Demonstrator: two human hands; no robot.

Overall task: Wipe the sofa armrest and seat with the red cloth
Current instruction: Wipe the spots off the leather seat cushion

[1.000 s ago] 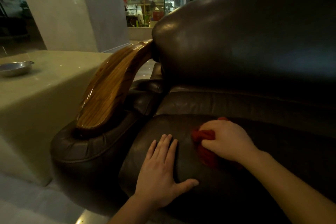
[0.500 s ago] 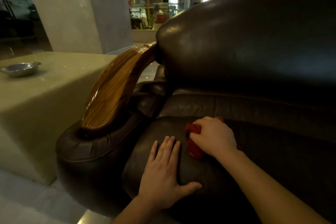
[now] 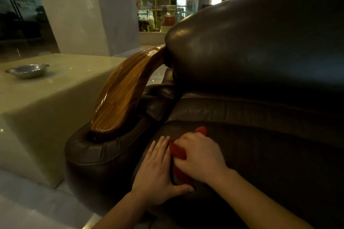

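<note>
Right hand (image 3: 200,156), lower centre of the frame: fingers curled down over the red cloth (image 3: 179,151), holding it bunched and pressed against the seat (image 3: 260,154). The cloth shows as a red fold at the fingertips, a strip running down beside the palm, and a small tip above the knuckles. Left hand (image 3: 158,171), just left of the right: laid flat on the seat, fingers straight and close together, thumb spread toward the lower right, gripping nothing. Its index finger lies just beside the cloth's left edge; whether the two touch cannot be told. Both bare forearms enter from the lower edge of the frame.

The seat is a dark brown leather cushion filling the lower right. Above it, the rounded backrest (image 3: 260,42) of the sofa occupies the upper right. Left of the hands, the armrest (image 3: 104,152) bulges as a padded leather roll, topped by a glossy wooden rail (image 3: 121,89) that curves up and right to meet the backrest.

At the left of the frame stands a pale, polished bench (image 3: 55,95), close beside the armrest, carrying a shallow metal dish (image 3: 28,70) near its far left corner. A pale column (image 3: 74,11) rises at upper left; shelving (image 3: 156,2) behind glass shows at upper centre, its contents too small to identify.
</note>
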